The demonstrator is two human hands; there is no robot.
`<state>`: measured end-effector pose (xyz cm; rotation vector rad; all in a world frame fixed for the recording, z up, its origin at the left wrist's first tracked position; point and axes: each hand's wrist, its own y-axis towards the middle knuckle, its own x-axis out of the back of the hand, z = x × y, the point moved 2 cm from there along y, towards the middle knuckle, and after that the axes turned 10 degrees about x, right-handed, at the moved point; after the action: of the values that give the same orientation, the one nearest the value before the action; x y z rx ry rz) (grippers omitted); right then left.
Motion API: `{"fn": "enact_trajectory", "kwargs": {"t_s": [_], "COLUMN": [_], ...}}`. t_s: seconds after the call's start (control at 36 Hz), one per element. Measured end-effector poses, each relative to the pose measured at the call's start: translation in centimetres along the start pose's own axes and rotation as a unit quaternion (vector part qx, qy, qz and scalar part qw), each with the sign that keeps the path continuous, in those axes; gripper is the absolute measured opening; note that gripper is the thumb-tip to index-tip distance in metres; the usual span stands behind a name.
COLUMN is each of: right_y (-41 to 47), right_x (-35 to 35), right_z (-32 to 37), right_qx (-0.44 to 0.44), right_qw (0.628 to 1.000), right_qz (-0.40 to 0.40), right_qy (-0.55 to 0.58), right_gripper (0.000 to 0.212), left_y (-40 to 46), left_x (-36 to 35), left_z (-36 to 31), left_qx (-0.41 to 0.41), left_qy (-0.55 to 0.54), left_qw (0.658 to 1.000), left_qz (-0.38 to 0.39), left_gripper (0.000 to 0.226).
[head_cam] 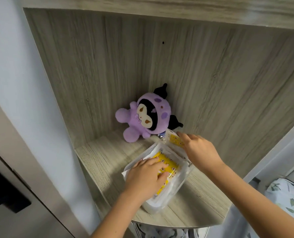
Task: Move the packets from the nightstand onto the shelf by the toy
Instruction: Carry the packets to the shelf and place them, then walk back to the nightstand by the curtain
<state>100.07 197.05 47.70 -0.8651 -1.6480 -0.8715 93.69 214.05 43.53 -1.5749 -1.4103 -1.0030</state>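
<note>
While the left hand (pixel 145 176) is pressed flat on the packets (pixel 166 179), the upper packet (pixel 174 139) pinched by right-hand fingers (pixel 183 137) should be laid beside the toy (pixel 146 115).

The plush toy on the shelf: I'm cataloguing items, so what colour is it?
Mostly purple, with black ears and a pale face; head view shows it.

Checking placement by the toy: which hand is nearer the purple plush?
Right. The right hand touches a packet just below the plush; the left hand rests further forward.
</note>
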Motion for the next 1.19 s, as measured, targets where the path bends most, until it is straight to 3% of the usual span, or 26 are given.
{"fn": "enact_trajectory", "kwargs": {"t_s": [0.28, 0.39, 0.47, 0.53, 0.58, 0.67, 0.78, 0.89, 1.0, 1.11, 1.19], "right_y": [0.4, 0.3, 0.0, -0.1, 0.0, 0.4, 0.3, -2.8, -6.9, -12.3, -17.3], "right_x": [-1.8, -2.5, -1.6, -1.4, -1.6, -1.6, -1.1, -0.8, -0.6, -1.3, -1.7], "right_z": [1.0, 0.7, -0.1, -0.2, -0.1, -0.2, -0.4, -0.2, -1.6, -2.2, -1.3], "right_qx": [0.005, 0.024, -0.033, -0.054, -0.049, -0.038, -0.026, -0.006, -0.071, -0.210, -0.309], "right_qw": [0.998, 0.996, 0.989, 0.982, 0.986, 0.988, 0.980, 0.964, 0.959, 0.960, 0.944], "right_qz": [0.068, 0.041, -0.003, -0.039, -0.026, 0.007, -0.002, -0.120, -0.159, -0.065, 0.004], "right_qy": [0.015, 0.069, 0.144, 0.177, 0.157, 0.148, 0.198, 0.238, 0.223, 0.173, 0.119], "right_gripper": [0.028, 0.035, 0.039, 0.023, 0.008, 0.014, 0.007, 0.007, 0.012, 0.030, 0.036], "left_y": [0.1, 0.2, 0.2, 0.3, 0.2, 0.3, 0.5, 1.2, 2.1, 1.3, -1.1], "left_x": [-0.5, -0.6, -0.7, -0.9, -0.8, -0.9, -0.7, -0.3, 0.7, 1.3, 1.0], "left_z": [0.3, 0.3, 0.4, 0.4, 0.2, 0.3, 0.3, 0.1, -0.4, -2.6, -5.3], "left_qx": [-0.005, -0.003, -0.005, -0.011, -0.019, -0.019, -0.011, -0.010, -0.039, -0.107, -0.203], "left_qy": [-0.003, -0.008, -0.014, -0.015, -0.016, -0.007, -0.006, 0.042, 0.058, 0.077, 0.017], "left_qw": [1.000, 1.000, 1.000, 1.000, 0.999, 0.999, 0.998, 0.999, 0.997, 0.989, 0.977], "left_qz": [-0.002, -0.008, -0.019, -0.021, -0.031, -0.032, -0.057, 0.013, 0.013, -0.064, -0.058], "left_gripper": [0.039, 0.039, 0.040, 0.047, 0.068, 0.078, 0.060, 0.037, 0.035, 0.036, 0.035]}}
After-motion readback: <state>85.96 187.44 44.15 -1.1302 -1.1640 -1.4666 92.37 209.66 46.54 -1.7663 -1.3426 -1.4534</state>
